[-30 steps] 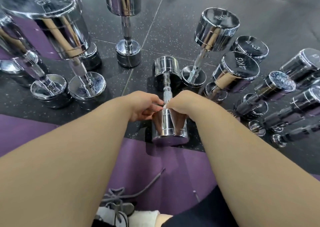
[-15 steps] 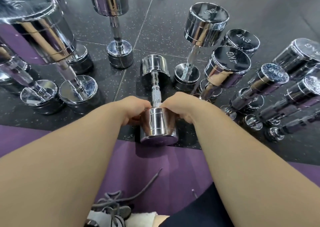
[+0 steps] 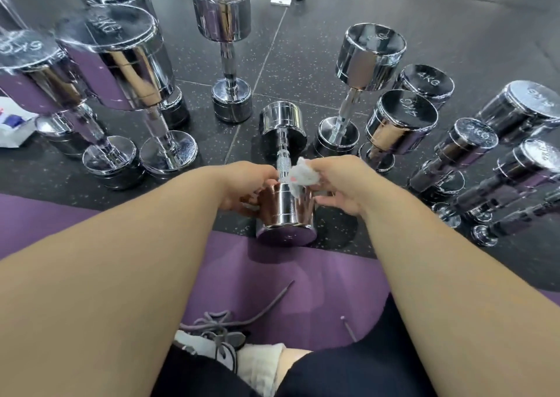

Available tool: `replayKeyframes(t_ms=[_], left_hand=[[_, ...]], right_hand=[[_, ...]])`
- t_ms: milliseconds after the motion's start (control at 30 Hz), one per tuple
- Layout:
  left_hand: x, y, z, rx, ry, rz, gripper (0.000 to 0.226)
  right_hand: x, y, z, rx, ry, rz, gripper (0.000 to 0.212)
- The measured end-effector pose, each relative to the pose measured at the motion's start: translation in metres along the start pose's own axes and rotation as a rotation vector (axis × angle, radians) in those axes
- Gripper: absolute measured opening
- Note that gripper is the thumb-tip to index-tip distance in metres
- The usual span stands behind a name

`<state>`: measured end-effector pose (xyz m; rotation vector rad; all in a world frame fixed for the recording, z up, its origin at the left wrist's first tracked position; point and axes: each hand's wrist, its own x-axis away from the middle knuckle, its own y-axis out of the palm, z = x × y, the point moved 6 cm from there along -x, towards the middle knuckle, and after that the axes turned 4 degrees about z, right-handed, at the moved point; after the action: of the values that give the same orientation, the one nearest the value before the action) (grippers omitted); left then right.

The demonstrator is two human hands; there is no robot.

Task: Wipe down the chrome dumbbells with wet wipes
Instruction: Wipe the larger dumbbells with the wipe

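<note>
Chrome dumbbell (image 3: 285, 212) looks mid-wipe on the floor (image 3: 303, 72); left grip (image 3: 245, 184) holds its near head; right grip (image 3: 342, 184) pinches the wet wipe (image 3: 303, 176); surrounding dumbbells (image 3: 221, 12) seemingly await wiping.

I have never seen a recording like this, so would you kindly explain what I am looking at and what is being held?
No machine here: the two grips are a person's bare hands, filmed by one camera on their head, looking down. On the black speckled rubber floor stand many upright chrome dumbbells; one small chrome dumbbell lies flat by a purple mat. The left grip holds its near head, and the right grip pinches a crumpled grey-white wet wipe at the handle.
</note>
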<state>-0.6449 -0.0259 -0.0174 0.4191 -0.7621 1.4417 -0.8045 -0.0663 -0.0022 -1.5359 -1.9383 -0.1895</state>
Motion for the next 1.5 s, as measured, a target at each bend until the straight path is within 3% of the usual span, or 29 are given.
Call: replayKeyframes(t_ms=[33,67,133,200,267,367,467,633,800,933,1067,1167,1267,1433,1500], left_hand=[[0.006,0.003,-0.001,-0.026,0.017,-0.036,0.007],[0.012,0.005,-0.003,-0.085,0.046,-0.083,0.017],[0.021,0.011,-0.007,-0.321,0.121,-0.154,0.066],[0.027,0.016,-0.008,-0.614,0.228,-0.071,0.096],[0.030,0.024,-0.006,-0.739,0.356,0.074,0.098],[0.026,0.028,-0.008,-0.709,0.456,0.221,0.092],[0.015,0.024,-0.021,-0.593,0.403,0.186,0.080],[0.004,0.019,-0.025,-0.659,0.388,0.174,0.074],[0.016,0.011,-0.012,-0.689,0.382,0.190,0.072],[0.033,-0.001,0.008,-0.505,0.402,0.199,0.072],[0.046,-0.007,0.025,-0.305,0.436,0.198,0.077],[0.052,-0.014,0.043,-0.206,0.456,0.234,0.055],[0.059,-0.020,0.067,-0.001,0.484,0.241,0.065],[0.076,-0.018,0.097,0.127,0.469,0.128,0.032],[0.079,-0.017,0.099,0.105,0.440,0.099,0.037]], right_hand=[[0.003,-0.004,0.000,-0.053,-0.021,0.015,0.030],[0.006,-0.009,0.001,-0.033,-0.059,0.048,0.027],[0.014,-0.013,0.006,0.133,-0.168,0.080,0.023],[0.023,-0.012,0.015,0.231,-0.242,0.125,0.021],[0.028,-0.012,0.020,0.305,-0.310,0.163,0.015],[0.025,-0.005,0.037,0.399,-0.299,0.059,0.042],[0.021,0.011,0.064,0.338,-0.179,-0.139,0.073],[0.007,0.006,0.069,0.181,-0.202,-0.121,0.095],[0.010,0.011,0.060,0.049,-0.228,-0.184,0.091],[0.025,0.014,0.044,-0.142,-0.235,-0.247,0.084],[0.036,0.008,0.019,-0.178,-0.293,-0.222,0.080],[0.036,-0.004,-0.010,-0.182,-0.342,-0.186,0.067],[0.049,-0.013,-0.042,-0.220,-0.397,-0.116,0.041],[0.073,-0.020,-0.071,-0.281,-0.427,-0.087,0.038],[0.081,-0.022,-0.075,-0.244,-0.415,-0.065,0.044]])
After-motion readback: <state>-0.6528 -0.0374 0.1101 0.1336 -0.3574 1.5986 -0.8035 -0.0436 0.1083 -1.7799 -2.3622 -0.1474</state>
